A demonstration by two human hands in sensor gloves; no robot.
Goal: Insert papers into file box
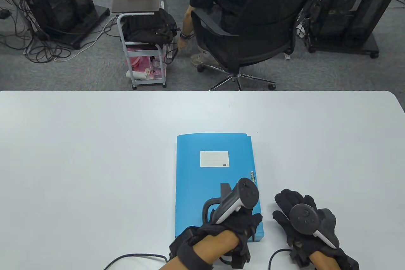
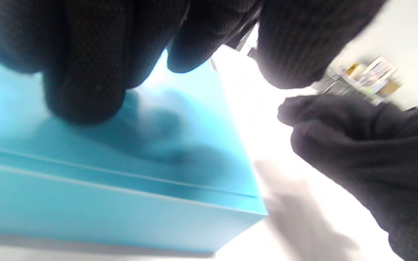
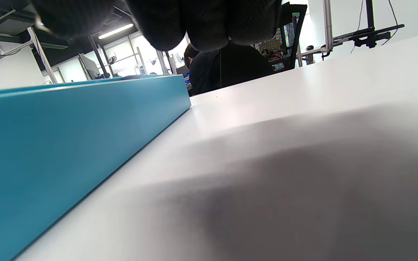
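A closed blue file box (image 1: 215, 181) with a white label lies flat on the white table (image 1: 95, 156). My left hand (image 1: 235, 219) rests on the near right part of its lid. In the left wrist view the fingertips (image 2: 85, 90) touch or hover just over the lid (image 2: 180, 137), and the thumb hangs past the box's right edge. My right hand (image 1: 292, 208) lies palm down on the table just right of the box, holding nothing. The right wrist view shows the box's long side (image 3: 67, 137). No papers are in view.
Beyond the table's far edge a person sits on a black office chair (image 1: 253, 29). A small cart (image 1: 142, 39) and black equipment racks (image 1: 53, 1) stand on the floor. Cables run from both wrists off the near edge.
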